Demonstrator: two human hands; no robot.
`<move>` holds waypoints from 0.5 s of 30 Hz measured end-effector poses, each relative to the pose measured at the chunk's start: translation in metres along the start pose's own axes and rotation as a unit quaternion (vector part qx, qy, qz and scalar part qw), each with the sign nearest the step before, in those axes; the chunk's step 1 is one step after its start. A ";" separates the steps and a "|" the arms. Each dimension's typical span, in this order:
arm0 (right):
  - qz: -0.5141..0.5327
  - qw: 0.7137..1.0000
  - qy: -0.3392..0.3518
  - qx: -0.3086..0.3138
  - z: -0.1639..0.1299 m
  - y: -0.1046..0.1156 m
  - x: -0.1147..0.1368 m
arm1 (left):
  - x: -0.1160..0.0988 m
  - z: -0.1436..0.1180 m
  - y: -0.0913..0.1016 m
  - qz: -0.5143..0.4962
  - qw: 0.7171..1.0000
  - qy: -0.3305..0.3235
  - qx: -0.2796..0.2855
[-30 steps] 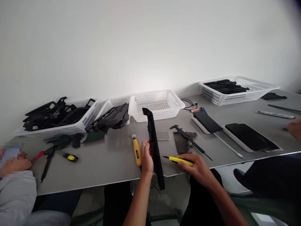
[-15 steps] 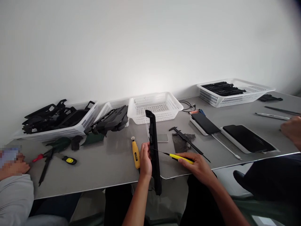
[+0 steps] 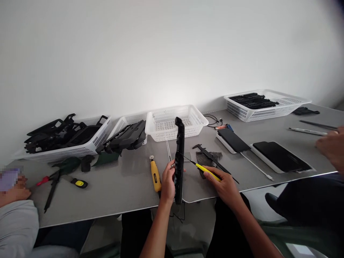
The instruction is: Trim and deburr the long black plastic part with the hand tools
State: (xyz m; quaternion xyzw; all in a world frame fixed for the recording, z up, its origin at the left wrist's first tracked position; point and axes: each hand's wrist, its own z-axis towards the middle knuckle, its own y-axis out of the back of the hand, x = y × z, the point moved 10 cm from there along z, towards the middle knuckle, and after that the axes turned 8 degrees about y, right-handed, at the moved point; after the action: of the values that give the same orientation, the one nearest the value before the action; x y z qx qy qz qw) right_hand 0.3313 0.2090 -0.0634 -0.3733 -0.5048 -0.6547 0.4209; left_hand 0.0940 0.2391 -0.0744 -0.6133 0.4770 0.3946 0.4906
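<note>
Hands (image 3: 168, 183) (image 3: 227, 185) flank upright black part (image 3: 179, 172)

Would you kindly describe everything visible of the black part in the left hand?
The black part looks like plastic: a long, narrow bar with a bent upper end and ridges and notches along its visible side. It appears nearly upright, gripped in the left hand near the front edge of the table. The tip of the yellow tool in the right hand reaches its side; contact is unclear.

A plain white wall (image 3: 129, 53) rises behind a long grey table (image 3: 107, 193), brightest just above its middle; grey floor (image 3: 199, 220) shows below.
</note>
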 end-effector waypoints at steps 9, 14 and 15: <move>0.002 0.998 0.031 0.051 -0.003 -0.007 0.004 | -0.006 0.000 -0.001 0.058 0.998 -0.026 0.000; 0.007 0.997 0.033 0.072 -0.004 -0.006 0.010 | -0.002 0.003 0.005 0.042 0.998 -0.031 -0.021; 0.008 0.997 0.031 0.073 -0.004 -0.006 0.011 | 0.000 0.004 0.006 0.040 0.998 -0.026 -0.026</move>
State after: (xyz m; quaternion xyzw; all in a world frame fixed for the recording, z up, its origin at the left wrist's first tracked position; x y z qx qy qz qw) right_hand 0.3217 0.2040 -0.0565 -0.3246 -0.5352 -0.6240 0.4678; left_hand 0.0880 0.2424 -0.0761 -0.5954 0.4779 0.4424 0.4704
